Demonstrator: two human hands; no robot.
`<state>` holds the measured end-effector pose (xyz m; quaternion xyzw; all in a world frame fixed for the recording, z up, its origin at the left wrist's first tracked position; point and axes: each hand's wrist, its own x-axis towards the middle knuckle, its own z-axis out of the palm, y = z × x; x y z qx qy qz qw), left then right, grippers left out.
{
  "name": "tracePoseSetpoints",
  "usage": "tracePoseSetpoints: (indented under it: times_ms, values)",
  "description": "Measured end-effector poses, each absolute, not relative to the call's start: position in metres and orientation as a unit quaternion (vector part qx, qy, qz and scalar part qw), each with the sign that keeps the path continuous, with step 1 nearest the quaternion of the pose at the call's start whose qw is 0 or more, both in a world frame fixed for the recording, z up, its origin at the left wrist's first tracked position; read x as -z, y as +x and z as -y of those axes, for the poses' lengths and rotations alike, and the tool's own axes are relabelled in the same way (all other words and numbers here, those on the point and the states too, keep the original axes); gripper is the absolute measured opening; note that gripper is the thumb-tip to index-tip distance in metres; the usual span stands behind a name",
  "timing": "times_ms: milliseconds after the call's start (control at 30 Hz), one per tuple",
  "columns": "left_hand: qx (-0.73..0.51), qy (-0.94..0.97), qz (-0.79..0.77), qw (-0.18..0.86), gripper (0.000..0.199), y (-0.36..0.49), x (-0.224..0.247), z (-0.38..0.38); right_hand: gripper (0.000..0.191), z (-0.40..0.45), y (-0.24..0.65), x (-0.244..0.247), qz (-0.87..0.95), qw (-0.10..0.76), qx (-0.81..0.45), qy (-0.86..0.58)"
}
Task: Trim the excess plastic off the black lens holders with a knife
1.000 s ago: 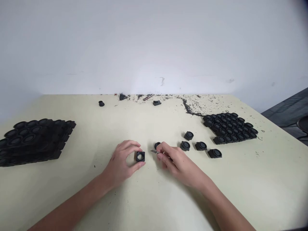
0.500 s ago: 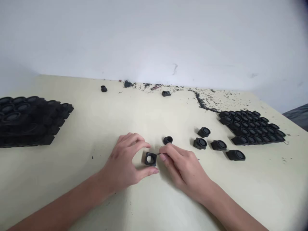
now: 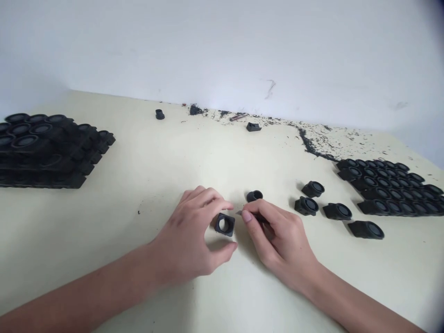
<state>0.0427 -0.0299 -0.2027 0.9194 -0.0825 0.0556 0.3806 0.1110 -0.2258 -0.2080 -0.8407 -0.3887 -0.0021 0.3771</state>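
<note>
A square black part (image 3: 225, 225) with a round hole lies on the pale table between my hands. Around its left side curves my left hand (image 3: 194, 231), thumb and fingers apart with small gaps to the part. My right hand (image 3: 277, 231) is closed on a thin dark tool (image 3: 239, 213), whose pale tip points left at the part without touching it; most of the tool is hidden in the fingers. Just behind my right hand stands a round black piece (image 3: 254, 196). Several black parts (image 3: 306, 206) lie loose to the right.
Black parts are stacked at the left (image 3: 52, 148), and rows of similar ones (image 3: 388, 187) stand at the right. By the wall are black shavings (image 3: 312, 149), a reddish tool (image 3: 239, 117), a small black block (image 3: 253, 126) and a small black cylinder (image 3: 159, 114).
The view has shifted, so the scene sits further right and the left stack looks higher. My right hand has turned a little, showing its thumb and the tool tip more clearly.
</note>
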Motion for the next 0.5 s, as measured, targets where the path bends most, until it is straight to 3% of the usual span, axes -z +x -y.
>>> tracePoseSetpoints:
  times_ms: [133, 500]
  values:
    - [-0.034, 0.906, 0.084, 0.413, 0.02, 0.0472, 0.2096, 0.028, 0.011, 0.2292, 0.1122, 0.208, 0.388, 0.38, -0.058, -0.838]
    - [0.004, 0.897, 0.04, 0.441, 0.028, 0.0515, 0.2103, 0.028, 0.025, 0.2298, 0.1098, 0.2098, 0.414, 0.326, -0.088, -0.845]
